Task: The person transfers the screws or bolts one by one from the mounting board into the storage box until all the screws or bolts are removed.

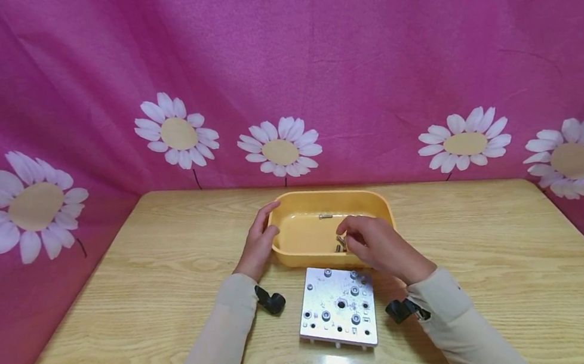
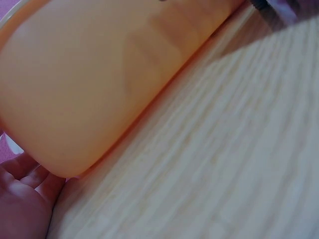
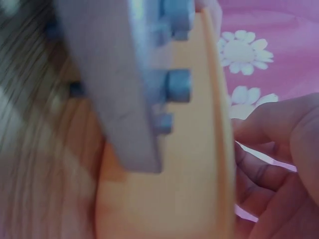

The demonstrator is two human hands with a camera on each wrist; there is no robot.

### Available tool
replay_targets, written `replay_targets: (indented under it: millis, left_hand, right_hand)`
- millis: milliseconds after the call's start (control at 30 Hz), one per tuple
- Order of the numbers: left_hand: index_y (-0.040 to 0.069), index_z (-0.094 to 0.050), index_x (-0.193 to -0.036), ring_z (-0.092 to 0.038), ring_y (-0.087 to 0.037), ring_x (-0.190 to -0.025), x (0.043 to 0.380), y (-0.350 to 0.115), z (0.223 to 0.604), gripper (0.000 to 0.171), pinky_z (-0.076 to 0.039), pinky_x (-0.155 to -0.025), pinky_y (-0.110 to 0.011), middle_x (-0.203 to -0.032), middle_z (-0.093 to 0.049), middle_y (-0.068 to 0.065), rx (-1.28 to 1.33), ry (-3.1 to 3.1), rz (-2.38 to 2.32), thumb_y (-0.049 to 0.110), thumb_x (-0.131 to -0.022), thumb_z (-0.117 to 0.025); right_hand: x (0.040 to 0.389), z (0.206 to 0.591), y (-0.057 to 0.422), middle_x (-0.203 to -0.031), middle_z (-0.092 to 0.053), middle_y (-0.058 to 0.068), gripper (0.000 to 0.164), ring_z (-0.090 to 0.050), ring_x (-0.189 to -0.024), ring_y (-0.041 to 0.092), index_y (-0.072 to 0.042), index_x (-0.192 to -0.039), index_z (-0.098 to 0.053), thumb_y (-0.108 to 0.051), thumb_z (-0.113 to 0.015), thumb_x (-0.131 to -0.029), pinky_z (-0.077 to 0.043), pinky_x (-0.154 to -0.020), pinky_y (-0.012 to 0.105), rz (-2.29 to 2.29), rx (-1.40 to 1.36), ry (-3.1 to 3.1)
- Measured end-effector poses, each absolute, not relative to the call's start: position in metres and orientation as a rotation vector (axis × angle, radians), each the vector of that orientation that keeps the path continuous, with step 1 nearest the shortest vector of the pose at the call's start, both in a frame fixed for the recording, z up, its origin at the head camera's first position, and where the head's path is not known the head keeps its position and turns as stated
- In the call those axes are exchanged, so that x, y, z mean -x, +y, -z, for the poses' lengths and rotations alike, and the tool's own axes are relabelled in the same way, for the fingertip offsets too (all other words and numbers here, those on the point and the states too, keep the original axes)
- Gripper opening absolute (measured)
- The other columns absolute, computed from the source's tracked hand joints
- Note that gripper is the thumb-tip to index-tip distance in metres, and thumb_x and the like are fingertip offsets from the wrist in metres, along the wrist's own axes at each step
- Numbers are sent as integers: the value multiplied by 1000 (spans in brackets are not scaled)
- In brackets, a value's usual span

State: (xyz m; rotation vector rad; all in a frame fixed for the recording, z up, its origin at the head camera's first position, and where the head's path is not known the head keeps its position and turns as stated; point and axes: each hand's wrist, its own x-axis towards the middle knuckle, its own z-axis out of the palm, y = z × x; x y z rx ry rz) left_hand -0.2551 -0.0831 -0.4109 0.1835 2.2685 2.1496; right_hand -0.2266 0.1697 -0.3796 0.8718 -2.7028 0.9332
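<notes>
A yellow plastic tub (image 1: 306,258) stands on the table with several small metal screws (image 1: 325,216) inside. At the tub's left end my left hand (image 1: 260,245) grips the wall, thumb over the rim; its fingers (image 2: 37,181) lie along the outside in the left wrist view. My right hand (image 1: 380,247) reaches over the near right rim, fingers bent down among the screws. Its fingertips are hidden behind the rim in the right wrist view, so whether they pinch a screw is unclear. A square metal plate (image 1: 332,297) with holes and several socket-head screws sits just before the tub.
The wood-grain table (image 1: 172,267) extends to both sides. Short pegs under the plate's front edge hold it off the tabletop. Behind the table hangs a magenta cloth (image 1: 356,78) with white daisies. A black wrist mount (image 1: 270,300) is strapped to each sleeve.
</notes>
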Motion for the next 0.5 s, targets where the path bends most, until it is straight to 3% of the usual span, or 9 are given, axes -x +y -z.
replay_targets:
  millis: [300, 500]
  left_hand:
    - [11, -41, -145, -18, -23, -145, 256, -83, 412, 58, -19, -115, -38, -156, -29, -7, -182, 2263, -2151, -3, -88, -42]
    - [10, -41, -145, -26, -25, -142, 256, -83, 413, 60, -26, -113, -38, -155, -30, -9, -211, 2240, -2175, -3, -87, -42]
  right_hand:
    - [214, 364, 161, -79, -60, -6, 12, -52, -67, 9, -10, -98, -67, -6, -64, -87, -47, -59, 25, -929, -913, -2685]
    - [204, 356, 154, -82, -63, -6, 15, -54, -71, 9, -8, -103, -66, -9, -64, -88, -48, -63, 26, -998, -1023, -2715]
